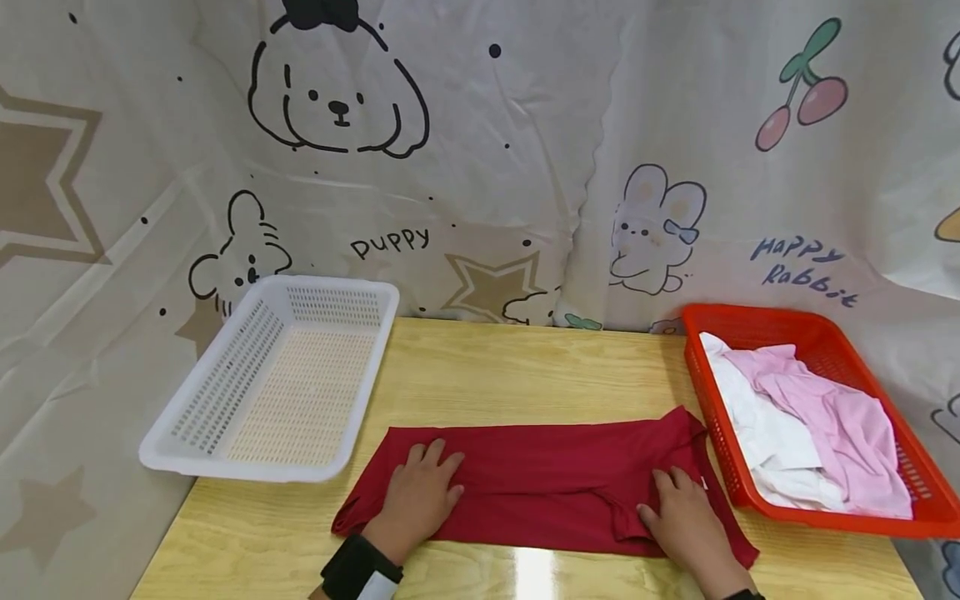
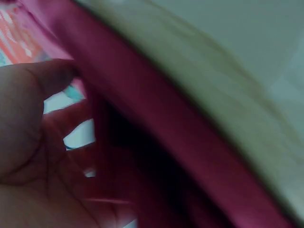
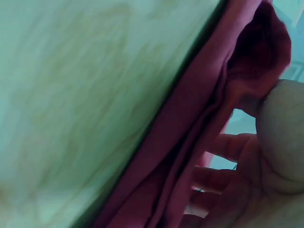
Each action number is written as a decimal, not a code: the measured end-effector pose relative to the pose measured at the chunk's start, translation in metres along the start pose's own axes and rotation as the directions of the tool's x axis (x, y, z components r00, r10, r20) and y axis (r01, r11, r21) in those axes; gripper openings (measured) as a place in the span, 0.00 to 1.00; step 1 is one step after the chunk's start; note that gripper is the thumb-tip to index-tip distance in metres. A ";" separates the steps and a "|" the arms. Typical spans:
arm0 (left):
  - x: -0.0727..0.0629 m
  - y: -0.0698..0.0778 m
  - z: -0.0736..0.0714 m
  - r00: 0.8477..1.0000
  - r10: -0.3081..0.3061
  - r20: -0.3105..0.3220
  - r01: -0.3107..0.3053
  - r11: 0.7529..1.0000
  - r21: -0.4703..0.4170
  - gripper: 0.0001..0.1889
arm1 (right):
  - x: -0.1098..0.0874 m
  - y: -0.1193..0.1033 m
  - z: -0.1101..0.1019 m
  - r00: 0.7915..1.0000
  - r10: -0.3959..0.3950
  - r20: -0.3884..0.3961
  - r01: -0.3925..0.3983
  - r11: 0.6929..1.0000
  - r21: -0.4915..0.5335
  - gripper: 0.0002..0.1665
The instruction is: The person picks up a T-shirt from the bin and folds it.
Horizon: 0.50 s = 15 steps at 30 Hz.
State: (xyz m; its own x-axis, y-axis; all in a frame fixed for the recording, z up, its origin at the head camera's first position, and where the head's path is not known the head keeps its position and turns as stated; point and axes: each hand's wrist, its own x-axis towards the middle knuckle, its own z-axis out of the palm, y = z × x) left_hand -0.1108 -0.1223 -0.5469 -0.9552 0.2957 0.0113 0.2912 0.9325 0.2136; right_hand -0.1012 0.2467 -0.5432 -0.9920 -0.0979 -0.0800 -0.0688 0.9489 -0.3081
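A dark red garment point(image 1: 525, 467), folded into a long strip with a short sleeve-like flap near its right end, lies across the table. On its left part rests my left hand point(image 1: 420, 493), fingers spread over the fabric. My right hand point(image 1: 684, 515) touches the right part, fingertips on the cloth and thumb apart from the fingers. In the left wrist view, the thumb and fingers of the left hand point(image 2: 42, 137) meet the red fabric point(image 2: 156, 109) at a fold. The right wrist view has the right hand point(image 3: 247, 161) against layered red cloth point(image 3: 190, 128).
A white perforated basket point(image 1: 378, 367) stands at the back left, its slotted bottom showing. To the right, a red basket point(image 1: 716, 408) holds white cloth point(image 1: 772, 442) and pink cloth point(image 1: 840, 425). Behind the wooden table point(image 1: 525, 367) hangs a printed curtain point(image 1: 510, 183).
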 end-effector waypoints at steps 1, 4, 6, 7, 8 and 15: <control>0.001 -0.003 -0.001 1.000 0.010 0.000 -0.010 1.000 -0.012 0.23 | 0.001 0.000 -0.001 1.000 -0.005 -0.016 0.005 1.000 0.009 0.33; 0.004 -0.010 -0.003 0.997 0.075 0.002 -0.075 0.996 -0.038 0.19 | 0.000 -0.001 -0.006 0.995 0.013 -0.096 -0.008 0.999 0.048 0.29; 0.007 -0.012 -0.004 0.990 0.137 -0.015 -0.138 0.990 -0.038 0.14 | -0.001 -0.004 -0.010 0.988 0.029 -0.152 -0.019 0.998 0.067 0.25; 0.009 -0.013 -0.004 0.985 0.174 -0.023 -0.174 0.984 -0.030 0.11 | -0.001 -0.006 -0.012 0.986 0.038 -0.161 -0.028 0.997 0.065 0.24; 0.011 -0.014 -0.004 0.977 0.212 -0.028 -0.213 0.977 -0.014 0.08 | -0.001 -0.008 -0.013 0.987 0.047 -0.152 -0.039 0.998 0.057 0.23; 0.011 -0.008 -0.007 0.954 0.293 0.055 -0.297 0.953 0.063 0.11 | 0.032 -0.020 -0.005 0.996 0.081 0.048 -0.081 0.997 -0.007 0.29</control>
State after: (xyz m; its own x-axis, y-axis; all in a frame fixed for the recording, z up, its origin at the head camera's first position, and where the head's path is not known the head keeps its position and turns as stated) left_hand -0.1242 -0.1279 -0.5419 -0.8233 0.5673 0.0198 0.5642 0.8139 0.1384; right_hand -0.1316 0.2262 -0.5351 -0.9880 -0.0350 -0.1504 0.0109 0.9556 -0.2943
